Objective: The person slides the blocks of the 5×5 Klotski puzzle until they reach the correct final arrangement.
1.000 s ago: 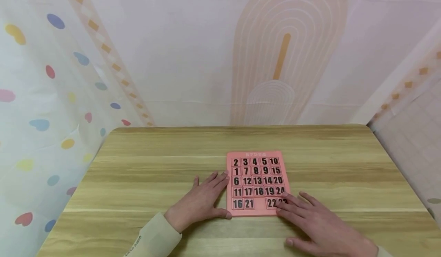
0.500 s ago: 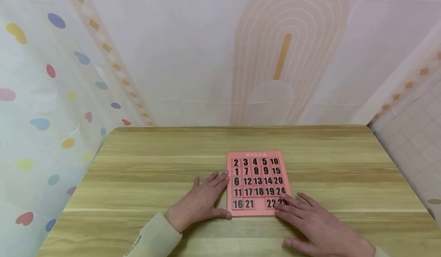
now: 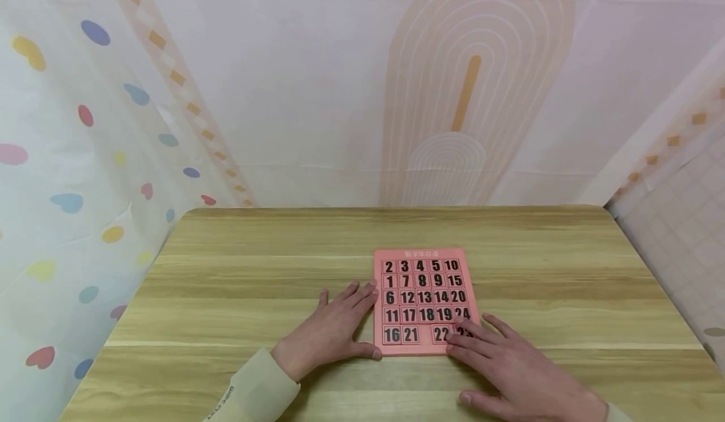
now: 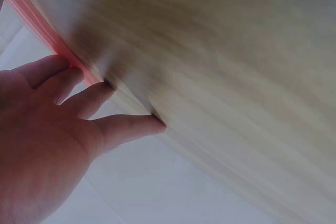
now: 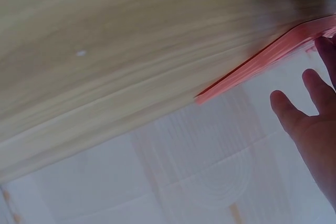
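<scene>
A pink sliding number puzzle (image 3: pixel 416 349) lies flat on the wooden table, its tiles printed with black numbers. Along its left edge rests my left hand (image 3: pixel 330 334), fingers extended and thumb at the lower left corner. In the left wrist view, fingertips of that hand touch the puzzle's pink side (image 4: pixel 44 31). My right hand (image 3: pixel 518 368) reaches over the lower right corner, its extended fingertips on the bottom-row tiles, at the 22 tile (image 3: pixel 439 334) and partly covering the 23 tile. A gap shows between the 21 tile (image 3: pixel 410 334) and the 22.
The wooden table (image 3: pixel 272 239) spreads around the puzzle on all sides. Behind it hangs a pale patterned curtain (image 3: pixel 306 95), with another, spotted with coloured shapes, at the left.
My right hand has moved slightly left, and the 22 tile has slid left with it, narrowing the gap beside the 21. My left hand has stayed in place.
</scene>
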The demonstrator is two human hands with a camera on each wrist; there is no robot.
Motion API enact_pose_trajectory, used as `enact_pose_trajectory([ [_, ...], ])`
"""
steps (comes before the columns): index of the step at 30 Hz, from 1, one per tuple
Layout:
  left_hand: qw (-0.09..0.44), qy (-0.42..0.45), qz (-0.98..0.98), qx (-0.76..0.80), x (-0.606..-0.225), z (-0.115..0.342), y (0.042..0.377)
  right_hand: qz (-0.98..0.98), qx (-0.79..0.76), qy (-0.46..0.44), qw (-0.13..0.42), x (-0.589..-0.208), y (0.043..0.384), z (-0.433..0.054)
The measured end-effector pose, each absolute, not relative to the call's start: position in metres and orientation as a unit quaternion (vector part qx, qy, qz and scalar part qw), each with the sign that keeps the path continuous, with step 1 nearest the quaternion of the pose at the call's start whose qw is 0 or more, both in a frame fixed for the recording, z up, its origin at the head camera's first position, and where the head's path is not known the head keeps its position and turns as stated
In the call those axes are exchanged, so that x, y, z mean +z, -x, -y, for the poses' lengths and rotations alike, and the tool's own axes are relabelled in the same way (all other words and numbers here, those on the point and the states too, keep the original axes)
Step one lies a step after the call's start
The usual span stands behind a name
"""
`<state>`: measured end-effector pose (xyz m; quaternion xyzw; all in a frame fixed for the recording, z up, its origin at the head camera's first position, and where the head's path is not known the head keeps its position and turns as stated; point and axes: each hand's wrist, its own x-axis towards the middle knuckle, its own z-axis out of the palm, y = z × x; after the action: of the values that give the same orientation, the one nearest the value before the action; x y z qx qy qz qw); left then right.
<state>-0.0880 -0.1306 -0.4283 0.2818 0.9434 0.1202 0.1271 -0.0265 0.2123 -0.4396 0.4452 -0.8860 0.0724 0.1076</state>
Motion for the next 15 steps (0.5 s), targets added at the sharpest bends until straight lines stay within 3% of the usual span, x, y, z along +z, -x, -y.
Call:
enact_pose_trajectory([
  [15,0.125,-0.286,-0.943,0.116,-0.4283,0.1301,0.0885,0.887,0.075,-0.445,0.099,-0.4406,0.0282,-0.2063],
])
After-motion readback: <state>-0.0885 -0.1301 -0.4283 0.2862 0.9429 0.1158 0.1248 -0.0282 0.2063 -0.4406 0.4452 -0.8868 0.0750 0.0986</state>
